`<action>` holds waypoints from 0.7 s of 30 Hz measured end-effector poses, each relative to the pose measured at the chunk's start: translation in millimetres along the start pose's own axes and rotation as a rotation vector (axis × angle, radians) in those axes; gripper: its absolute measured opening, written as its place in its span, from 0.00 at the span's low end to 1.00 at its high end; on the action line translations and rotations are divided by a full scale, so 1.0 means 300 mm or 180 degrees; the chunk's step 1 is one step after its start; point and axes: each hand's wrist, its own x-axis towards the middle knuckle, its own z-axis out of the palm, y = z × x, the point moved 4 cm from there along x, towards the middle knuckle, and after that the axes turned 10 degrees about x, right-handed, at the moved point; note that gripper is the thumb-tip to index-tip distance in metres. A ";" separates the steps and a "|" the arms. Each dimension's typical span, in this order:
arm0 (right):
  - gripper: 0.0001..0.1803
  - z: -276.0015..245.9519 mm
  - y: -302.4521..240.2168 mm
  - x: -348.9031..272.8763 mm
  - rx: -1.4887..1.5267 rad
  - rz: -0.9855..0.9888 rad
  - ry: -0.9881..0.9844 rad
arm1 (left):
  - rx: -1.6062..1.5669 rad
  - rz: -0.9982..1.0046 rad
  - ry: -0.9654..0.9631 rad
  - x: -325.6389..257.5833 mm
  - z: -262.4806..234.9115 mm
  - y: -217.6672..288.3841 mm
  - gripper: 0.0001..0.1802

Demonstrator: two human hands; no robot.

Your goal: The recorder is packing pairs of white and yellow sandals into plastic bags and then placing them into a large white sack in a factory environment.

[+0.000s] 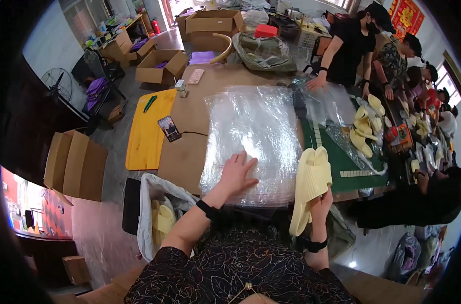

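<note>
My left hand lies on a stack of clear plastic bags, its fingers spread over the shiny top sheet. At the right edge of that stack, my right hand grips a pair of pale yellow slippers, held together and pointing away from me. Part of the right hand is hidden behind the slippers. Farther right, more yellow slippers lie in a loose pile on a green cutting mat. Between the stack and the pile are other clear bags.
A lined bin with yellow slippers inside stands by my left arm. A phone with a cable and a yellow board are on the table's left. Across the right corner a co-worker touches the bags. Cardboard boxes stand beyond.
</note>
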 end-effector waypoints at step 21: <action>0.19 0.217 -0.224 -0.091 -0.2059 -0.0538 -0.1290 | -0.1723 -0.1047 0.0038 0.048 0.095 -0.120 0.19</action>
